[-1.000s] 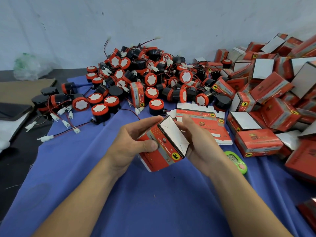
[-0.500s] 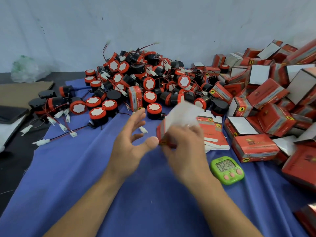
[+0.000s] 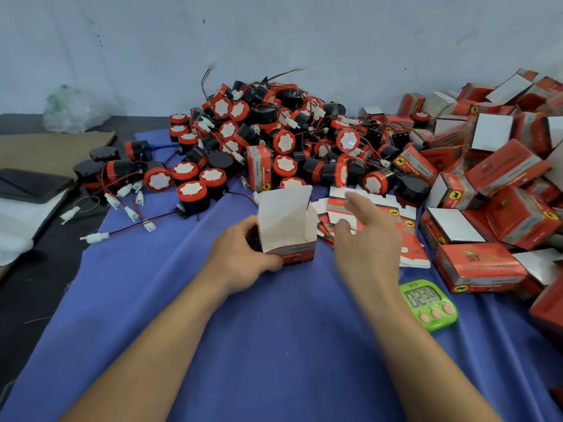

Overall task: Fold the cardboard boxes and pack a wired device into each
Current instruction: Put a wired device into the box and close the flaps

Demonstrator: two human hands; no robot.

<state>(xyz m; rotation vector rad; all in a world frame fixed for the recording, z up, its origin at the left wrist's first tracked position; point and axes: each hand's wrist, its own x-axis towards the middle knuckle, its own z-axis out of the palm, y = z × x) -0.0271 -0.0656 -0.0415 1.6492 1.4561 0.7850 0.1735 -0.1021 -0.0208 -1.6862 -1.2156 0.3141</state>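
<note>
A folded red cardboard box [image 3: 288, 229] stands upright on the blue cloth, its white lid flap raised and its top open. My left hand [image 3: 243, 254] grips its left side and lower front corner. Just right of the box, my right hand [image 3: 364, 236] hovers with fingers relaxed and spread, holding nothing, above a stack of flat unfolded boxes [image 3: 374, 220]. Behind them lies a big heap of red-and-black round wired devices [image 3: 274, 138] with white connectors.
Packed red boxes [image 3: 499, 190] pile up along the right side. A green timer [image 3: 429, 303] lies by my right wrist. Brown cardboard [image 3: 45, 150], a dark flat object [image 3: 27, 184] and a plastic bag [image 3: 70, 108] sit at the left, off the blue cloth [image 3: 243, 345].
The box was held between both hands a second ago. Now it stands on the cloth with my left hand gripping it, and my right hand has let go and moved right.
</note>
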